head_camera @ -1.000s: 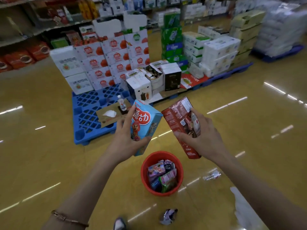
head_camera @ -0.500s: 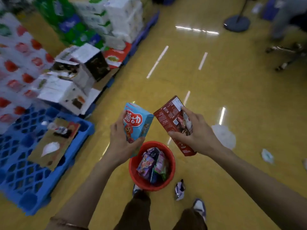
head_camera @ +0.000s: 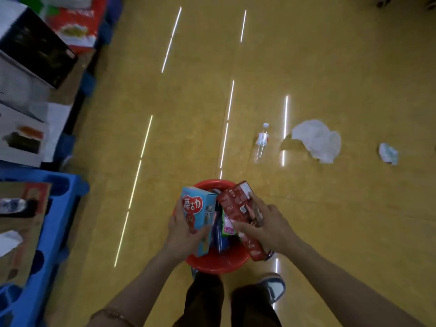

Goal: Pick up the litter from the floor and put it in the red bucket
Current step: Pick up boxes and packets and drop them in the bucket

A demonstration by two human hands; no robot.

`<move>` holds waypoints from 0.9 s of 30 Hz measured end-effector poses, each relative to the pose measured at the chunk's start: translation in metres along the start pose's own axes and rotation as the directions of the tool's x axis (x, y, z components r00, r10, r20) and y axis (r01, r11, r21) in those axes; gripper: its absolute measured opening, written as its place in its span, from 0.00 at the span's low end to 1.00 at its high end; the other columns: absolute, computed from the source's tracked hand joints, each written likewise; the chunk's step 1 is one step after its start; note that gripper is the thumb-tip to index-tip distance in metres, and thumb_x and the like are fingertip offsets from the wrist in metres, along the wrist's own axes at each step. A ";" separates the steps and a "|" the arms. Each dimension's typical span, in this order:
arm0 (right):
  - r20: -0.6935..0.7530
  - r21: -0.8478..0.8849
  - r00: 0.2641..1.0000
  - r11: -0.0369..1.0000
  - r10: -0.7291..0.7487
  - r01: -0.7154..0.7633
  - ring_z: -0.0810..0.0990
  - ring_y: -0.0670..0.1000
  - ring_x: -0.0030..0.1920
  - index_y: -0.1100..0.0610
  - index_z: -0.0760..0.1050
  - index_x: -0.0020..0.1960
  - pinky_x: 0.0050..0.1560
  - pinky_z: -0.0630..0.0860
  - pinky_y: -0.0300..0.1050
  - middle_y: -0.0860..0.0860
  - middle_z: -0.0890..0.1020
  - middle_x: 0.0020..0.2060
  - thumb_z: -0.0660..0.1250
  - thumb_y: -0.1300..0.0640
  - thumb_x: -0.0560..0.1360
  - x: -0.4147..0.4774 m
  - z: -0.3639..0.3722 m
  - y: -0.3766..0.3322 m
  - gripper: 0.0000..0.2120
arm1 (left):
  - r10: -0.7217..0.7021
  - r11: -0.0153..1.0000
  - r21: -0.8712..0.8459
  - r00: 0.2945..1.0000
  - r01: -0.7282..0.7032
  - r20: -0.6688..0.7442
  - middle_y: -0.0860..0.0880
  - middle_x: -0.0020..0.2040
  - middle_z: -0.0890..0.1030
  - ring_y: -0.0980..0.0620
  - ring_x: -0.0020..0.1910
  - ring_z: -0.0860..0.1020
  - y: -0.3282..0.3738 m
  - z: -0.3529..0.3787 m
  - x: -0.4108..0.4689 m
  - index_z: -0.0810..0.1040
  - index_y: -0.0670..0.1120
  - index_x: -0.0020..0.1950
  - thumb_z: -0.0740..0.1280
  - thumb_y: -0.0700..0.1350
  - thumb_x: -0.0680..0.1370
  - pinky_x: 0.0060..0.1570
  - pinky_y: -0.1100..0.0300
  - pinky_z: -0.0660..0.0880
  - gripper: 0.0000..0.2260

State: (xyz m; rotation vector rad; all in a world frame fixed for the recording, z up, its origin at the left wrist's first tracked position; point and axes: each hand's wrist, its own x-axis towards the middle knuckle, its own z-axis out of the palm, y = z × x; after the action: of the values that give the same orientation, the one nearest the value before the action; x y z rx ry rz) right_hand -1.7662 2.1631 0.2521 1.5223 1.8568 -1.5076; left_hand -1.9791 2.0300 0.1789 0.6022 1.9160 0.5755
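The red bucket (head_camera: 217,264) stands on the yellow floor just in front of my feet, with several snack wrappers (head_camera: 227,228) inside. My left hand (head_camera: 185,233) grips a light blue carton (head_camera: 197,210) over the bucket's left half. My right hand (head_camera: 265,226) grips a dark red carton (head_camera: 238,204) over its right half. Both cartons tilt down into the bucket's mouth. Further out on the floor lie a clear plastic bottle (head_camera: 260,143), a white plastic bag (head_camera: 317,141) and a crumpled white wrapper (head_camera: 388,153).
A blue pallet (head_camera: 54,223) with cardboard and boxes runs along the left side. Stacked white and black boxes (head_camera: 30,55) sit on another pallet further up the left. My shoe (head_camera: 273,285) is right of the bucket.
Both hands have dropped with their cartons from above the bucket down to its mouth. The view has swung right and down, bringing the bottle and more floor litter into sight.
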 end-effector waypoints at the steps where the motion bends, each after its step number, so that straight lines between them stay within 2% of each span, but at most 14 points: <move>1: 0.011 -0.003 1.000 1.000 0.023 -0.023 0.69 0.58 0.65 0.38 0.44 0.75 0.64 0.71 0.55 0.54 0.64 0.65 0.66 0.28 0.63 0.017 0.013 0.013 0.49 | -0.027 1.000 -0.012 1.000 0.027 0.012 0.46 0.66 0.71 0.41 0.61 0.75 -0.012 0.010 0.011 0.50 0.66 0.72 0.77 0.66 0.59 0.52 0.43 0.78 0.49; 4: 0.033 -0.013 0.998 0.998 0.058 -0.057 0.68 0.60 0.66 0.37 0.43 0.75 0.64 0.70 0.60 0.56 0.65 0.67 0.64 0.25 0.62 0.068 0.050 0.050 0.50 | -0.056 0.998 0.013 0.998 0.056 0.033 0.45 0.69 0.68 0.43 0.65 0.73 -0.048 0.031 0.051 0.47 0.66 0.73 0.75 0.67 0.59 0.56 0.42 0.76 0.51; 7: 0.017 0.022 1.000 0.999 0.026 -0.026 0.74 0.58 0.63 0.34 0.43 0.74 0.61 0.74 0.59 0.54 0.68 0.68 0.62 0.20 0.58 0.115 0.082 0.078 0.52 | -0.087 0.996 0.032 0.995 0.086 0.038 0.46 0.68 0.69 0.43 0.64 0.73 -0.072 0.044 0.089 0.48 0.66 0.72 0.75 0.69 0.57 0.57 0.40 0.75 0.52; 12: 0.038 0.037 0.998 0.998 0.046 -0.047 0.75 0.56 0.62 0.35 0.41 0.73 0.63 0.73 0.58 0.55 0.71 0.66 0.60 0.18 0.54 0.172 0.120 0.104 0.55 | -0.120 0.991 0.063 0.990 0.115 0.075 0.44 0.66 0.71 0.43 0.62 0.75 -0.107 0.061 0.134 0.47 0.64 0.73 0.72 0.73 0.54 0.55 0.43 0.77 0.55; 14: 0.042 0.027 0.997 0.998 0.061 -0.063 0.74 0.57 0.63 0.35 0.38 0.73 0.64 0.71 0.58 0.56 0.70 0.67 0.62 0.21 0.57 0.183 0.132 0.108 0.54 | -0.131 0.985 0.121 0.988 0.121 0.076 0.43 0.67 0.69 0.43 0.62 0.75 -0.109 0.068 0.138 0.44 0.62 0.74 0.72 0.71 0.58 0.58 0.44 0.76 0.54; 17: 0.002 -0.084 0.995 0.991 0.103 -0.103 0.70 0.62 0.65 0.43 0.37 0.76 0.65 0.68 0.55 0.60 0.64 0.69 0.65 0.33 0.69 0.199 0.149 0.119 0.49 | -0.105 0.961 0.259 0.994 0.098 0.012 0.40 0.71 0.60 0.42 0.67 0.68 -0.116 0.083 0.144 0.42 0.54 0.77 0.70 0.57 0.72 0.67 0.46 0.68 0.45; 20: -0.080 -0.138 0.990 0.983 0.114 -0.124 0.66 0.64 0.68 0.46 0.37 0.77 0.66 0.65 0.57 0.61 0.59 0.72 0.64 0.37 0.73 0.214 0.168 0.123 0.46 | -0.083 0.914 0.390 0.993 0.108 -0.080 0.39 0.74 0.56 0.38 0.70 0.62 -0.122 0.103 0.153 0.41 0.50 0.77 0.67 0.58 0.74 0.67 0.43 0.65 0.43; 22: -0.093 -0.157 0.986 0.976 0.136 -0.150 0.62 0.66 0.70 0.46 0.36 0.77 0.66 0.64 0.58 0.63 0.54 0.74 0.64 0.38 0.74 0.222 0.180 0.123 0.45 | -0.129 0.875 0.455 0.986 0.165 -0.110 0.39 0.75 0.53 0.38 0.72 0.59 -0.124 0.114 0.161 0.40 0.51 0.77 0.65 0.59 0.75 0.67 0.42 0.64 0.42; 25: -0.078 -0.166 0.978 0.965 0.191 -0.202 0.60 0.67 0.71 0.46 0.34 0.76 0.67 0.64 0.59 0.64 0.51 0.74 0.64 0.40 0.74 0.229 0.183 0.120 0.46 | -0.187 0.857 0.471 0.978 0.208 -0.093 0.39 0.76 0.52 0.38 0.73 0.57 -0.120 0.116 0.170 0.40 0.51 0.77 0.66 0.59 0.74 0.68 0.42 0.63 0.43; 27: -0.035 -0.126 0.976 0.968 0.214 -0.216 0.60 0.66 0.72 0.47 0.34 0.76 0.69 0.64 0.59 0.64 0.51 0.74 0.66 0.40 0.73 0.225 0.174 0.117 0.47 | -0.205 0.884 0.418 0.977 0.210 -0.056 0.39 0.76 0.52 0.38 0.73 0.56 -0.115 0.106 0.166 0.43 0.52 0.77 0.68 0.58 0.74 0.70 0.42 0.60 0.42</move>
State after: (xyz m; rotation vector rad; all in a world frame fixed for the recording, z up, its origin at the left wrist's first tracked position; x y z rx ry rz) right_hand -1.8177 2.1213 -0.0487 1.6246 1.7011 -1.2543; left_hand -1.9615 2.0613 -0.0467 0.6521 2.0974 0.0186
